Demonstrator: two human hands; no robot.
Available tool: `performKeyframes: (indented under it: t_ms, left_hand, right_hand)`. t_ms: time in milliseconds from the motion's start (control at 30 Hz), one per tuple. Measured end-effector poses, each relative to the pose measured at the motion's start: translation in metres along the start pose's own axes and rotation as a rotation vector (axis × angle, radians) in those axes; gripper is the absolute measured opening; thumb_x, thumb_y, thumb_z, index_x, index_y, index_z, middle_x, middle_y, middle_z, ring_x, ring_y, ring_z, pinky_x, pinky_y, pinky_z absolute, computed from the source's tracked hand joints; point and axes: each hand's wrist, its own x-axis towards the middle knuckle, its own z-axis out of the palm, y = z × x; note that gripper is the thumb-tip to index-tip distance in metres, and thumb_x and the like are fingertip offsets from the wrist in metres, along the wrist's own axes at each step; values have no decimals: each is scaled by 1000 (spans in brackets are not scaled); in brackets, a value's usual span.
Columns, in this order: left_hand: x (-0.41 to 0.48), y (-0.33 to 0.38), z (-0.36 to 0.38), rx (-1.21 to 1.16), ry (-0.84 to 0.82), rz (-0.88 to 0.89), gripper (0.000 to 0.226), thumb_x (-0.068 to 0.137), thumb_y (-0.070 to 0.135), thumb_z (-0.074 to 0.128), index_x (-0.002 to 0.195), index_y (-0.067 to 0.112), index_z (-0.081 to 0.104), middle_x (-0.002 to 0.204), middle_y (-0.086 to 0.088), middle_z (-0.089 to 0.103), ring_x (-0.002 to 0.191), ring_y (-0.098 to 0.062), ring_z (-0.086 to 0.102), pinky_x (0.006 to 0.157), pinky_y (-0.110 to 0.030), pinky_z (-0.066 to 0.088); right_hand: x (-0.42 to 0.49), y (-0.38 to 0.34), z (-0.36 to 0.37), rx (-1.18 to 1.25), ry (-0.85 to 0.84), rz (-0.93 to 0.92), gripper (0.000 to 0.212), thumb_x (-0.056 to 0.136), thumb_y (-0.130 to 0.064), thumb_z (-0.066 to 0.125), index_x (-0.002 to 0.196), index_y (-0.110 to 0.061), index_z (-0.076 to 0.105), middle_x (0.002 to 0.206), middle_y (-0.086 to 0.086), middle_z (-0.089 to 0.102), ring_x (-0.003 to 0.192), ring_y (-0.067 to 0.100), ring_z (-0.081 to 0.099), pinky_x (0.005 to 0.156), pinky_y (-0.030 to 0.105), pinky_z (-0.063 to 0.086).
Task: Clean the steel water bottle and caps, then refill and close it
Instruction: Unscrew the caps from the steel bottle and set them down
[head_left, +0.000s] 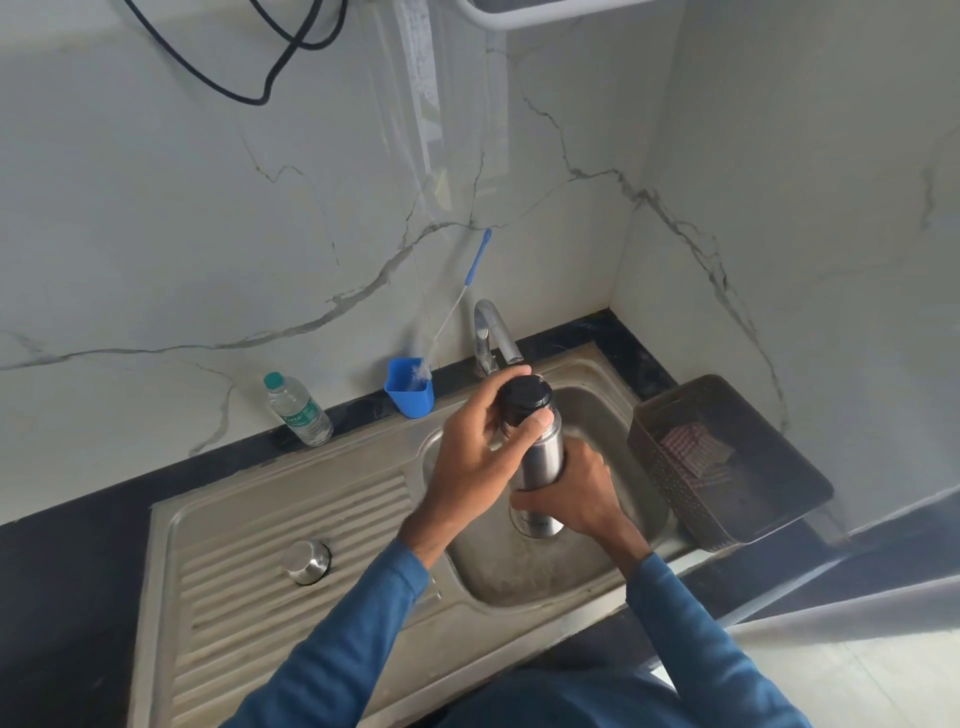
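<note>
Bottle (540, 457) over sink (519, 587): right hand (579, 493) grips body, left hand (472, 452) grips cap (522, 397). Wet steel could slip; cap may cross-thread, threads hidden.

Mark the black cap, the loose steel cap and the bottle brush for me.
black cap (523, 397): head view, its flat top.
steel cap (306, 561): head view, its domed side.
bottle brush (478, 257): head view, its blue handle.

White veined marble walls (208, 208), black counter (62, 571), steel sink (519, 623) with ribbed drainboard (249, 545), chrome tap (488, 332), black cable (262, 100) above
</note>
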Motion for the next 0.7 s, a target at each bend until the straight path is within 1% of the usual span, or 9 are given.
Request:
performKeyframes:
  t_ms: [100,167,200,267,333,433,533,600,700]
  left_hand:
    - [9,4,-1,41,135,-35,59,68,30,102,111,16,65,98,4,77,92,-14,75,88,-39,62]
    - [12,8,2,59,168,-84,62,62,40,103,103,18,62,82,8,72,77,-11,70,79,-34,60]
    - [13,10,4,50,167,-86,58,64,41,102,102,19,64,79,9,71,75,-11,69,78,-33,59]
    - [12,14,10,22,170,-58,47,71,37,99,104,21,70,88,7,76,85,-10,74,86,-32,60]
    - [8,14,13,-26,169,-33,43,78,31,95,111,19,71,101,4,79,98,-13,76,97,-37,59]
    - [2,2,10,-78,82,-35,46,93,28,81,134,19,62,122,1,76,117,-19,71,109,-48,53]
    - [-3,-6,0,-83,-25,-44,52,102,23,67,150,18,50,138,-2,68,130,-23,63,116,-46,46]
    - [-2,-7,-5,-78,-16,-34,49,100,13,71,147,12,54,134,-5,69,127,-23,66,114,-48,49]
    - [2,-3,-4,-86,134,-3,50,84,9,89,127,10,64,118,-4,76,111,-24,74,103,-51,57]
  right_hand:
    - [-7,-4,0,-4,-38,-32,54,58,-33,96,78,-35,46,77,-16,59,72,4,59,65,24,44]
    - [-12,-9,1,-21,-66,-62,57,61,-32,96,77,-37,41,76,-17,54,68,0,52,59,17,35]
    - [-14,-12,2,-24,-78,-72,58,62,-32,96,77,-36,40,76,-17,53,67,-1,51,57,15,33]
    - [-14,-13,3,-25,-86,-80,57,62,-32,96,77,-36,41,75,-18,53,66,1,53,54,13,32]
    - [-12,-12,3,-29,-76,-75,56,60,-32,97,76,-36,43,76,-18,56,69,5,58,56,16,36]
    - [-4,-9,2,-32,-31,-46,53,56,-37,97,79,-33,49,78,-15,61,76,14,63,68,28,44]
    - [0,-5,-1,-25,2,-35,52,53,-40,95,85,-33,55,78,-15,62,77,15,65,72,31,46]
    - [-1,-4,-1,-22,12,-25,52,52,-41,95,82,-33,53,76,-15,62,74,15,64,70,31,45]
    - [-5,-6,1,-11,-4,-26,55,57,-36,96,76,-33,45,75,-16,58,69,9,57,71,30,42]
